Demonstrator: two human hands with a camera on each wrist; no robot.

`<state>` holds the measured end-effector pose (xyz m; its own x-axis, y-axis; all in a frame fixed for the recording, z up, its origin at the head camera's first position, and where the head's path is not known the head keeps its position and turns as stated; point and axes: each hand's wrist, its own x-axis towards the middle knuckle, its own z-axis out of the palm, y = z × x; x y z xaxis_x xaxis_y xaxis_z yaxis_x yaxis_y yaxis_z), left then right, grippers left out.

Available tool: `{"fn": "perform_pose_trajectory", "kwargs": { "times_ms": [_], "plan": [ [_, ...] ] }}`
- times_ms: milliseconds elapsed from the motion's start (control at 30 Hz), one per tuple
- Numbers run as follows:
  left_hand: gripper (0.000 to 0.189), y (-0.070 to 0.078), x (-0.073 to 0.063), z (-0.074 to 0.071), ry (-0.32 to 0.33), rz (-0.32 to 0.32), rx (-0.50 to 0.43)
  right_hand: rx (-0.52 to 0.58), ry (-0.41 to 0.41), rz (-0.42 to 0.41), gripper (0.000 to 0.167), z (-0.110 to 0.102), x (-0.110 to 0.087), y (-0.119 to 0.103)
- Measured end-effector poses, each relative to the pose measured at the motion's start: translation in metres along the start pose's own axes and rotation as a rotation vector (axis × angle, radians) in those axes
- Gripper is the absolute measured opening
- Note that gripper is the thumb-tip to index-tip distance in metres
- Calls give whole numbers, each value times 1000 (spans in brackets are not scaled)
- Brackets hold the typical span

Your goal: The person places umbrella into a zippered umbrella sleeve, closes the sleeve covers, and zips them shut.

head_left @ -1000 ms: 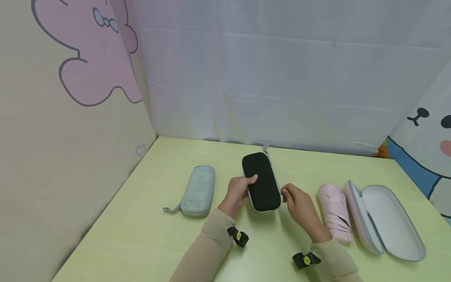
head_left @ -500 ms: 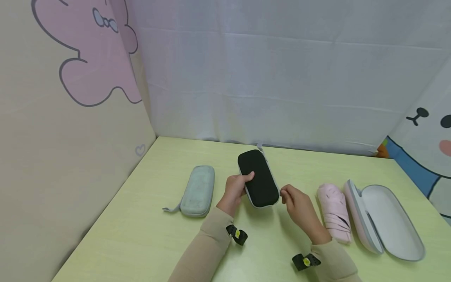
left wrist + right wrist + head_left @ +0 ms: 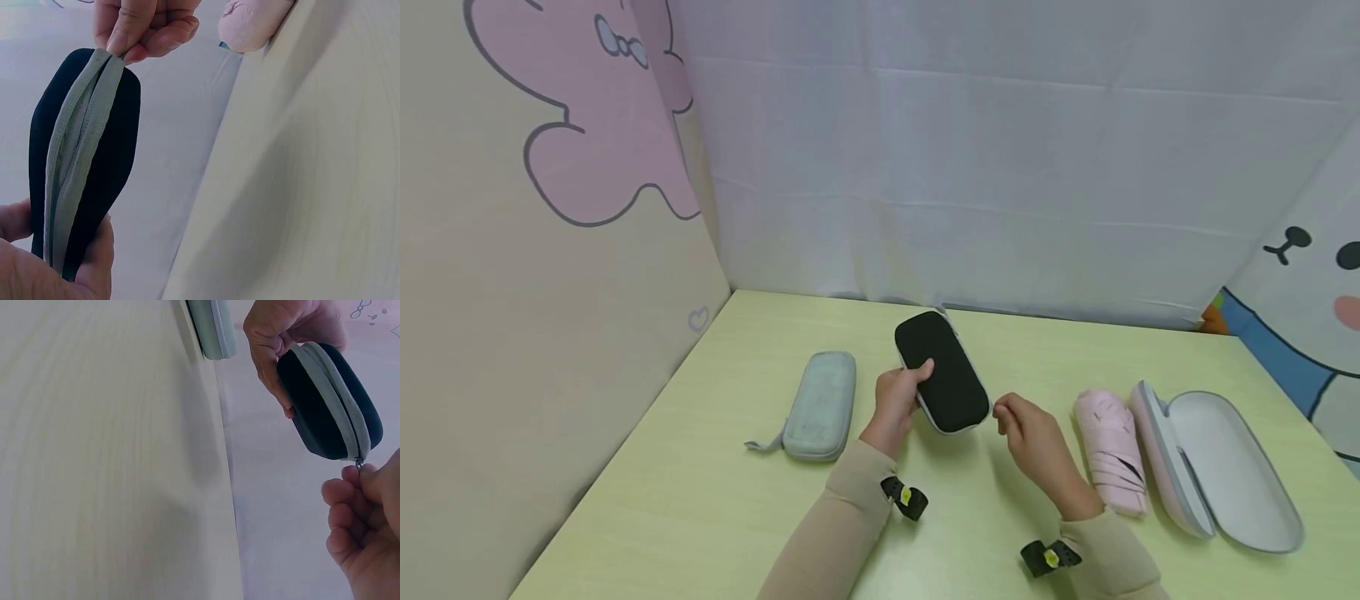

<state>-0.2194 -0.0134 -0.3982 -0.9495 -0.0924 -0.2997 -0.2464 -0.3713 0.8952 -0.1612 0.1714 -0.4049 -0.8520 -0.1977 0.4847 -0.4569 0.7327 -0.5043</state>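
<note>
My left hand (image 3: 897, 403) grips a black zip case (image 3: 942, 372) around its left side, with the thumb lying over the flat face. The case is held tilted above the table. Light grey zipper tape (image 3: 81, 131) runs along its edge, with a dark line between the two strips. At the case's near right corner, my right hand (image 3: 1036, 437) pinches the small metal zipper pull (image 3: 359, 465) between thumb and finger. The case's far side, turned toward the table, is hidden in the head view.
To the left on the table (image 3: 685, 500) lies a pale green zip case (image 3: 822, 406) with a strap. A folded pink umbrella (image 3: 1111, 450) lies right of my right hand. Beside it stands an opened pink-and-white glasses case (image 3: 1236, 471). A white curtain hangs behind.
My left hand has shifted the black case left and slightly away, tilting it further. The right hand has moved slightly left and stays at the case's corner.
</note>
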Motion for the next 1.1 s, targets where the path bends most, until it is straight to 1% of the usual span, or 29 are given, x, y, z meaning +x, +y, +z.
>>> {"fn": "perform_pose_trajectory", "kwargs": {
  "times_ms": [133,300,400,533,600,833,1100],
  "plan": [
    [37,0,0,1,22,12,-17,-11,-6,-10,13,0,1,-1],
    [38,2,1,0,52,8,-45,-36,-27,-25,12,1,1,-4],
    [39,2,2,0,59,2,-58,-44,-29,-28,11,2,0,-7],
    [39,3,3,0,86,-1,-77,-49,-26,-54,10,5,-2,-10],
    [38,3,3,1,99,1,-84,-52,-17,-66,9,6,-3,-10],
    [37,3,5,2,137,-8,-131,-32,-6,-56,9,9,-4,-15],
    [37,4,2,5,180,1,-176,-27,56,-85,14,14,-4,-20]
  ]
}}
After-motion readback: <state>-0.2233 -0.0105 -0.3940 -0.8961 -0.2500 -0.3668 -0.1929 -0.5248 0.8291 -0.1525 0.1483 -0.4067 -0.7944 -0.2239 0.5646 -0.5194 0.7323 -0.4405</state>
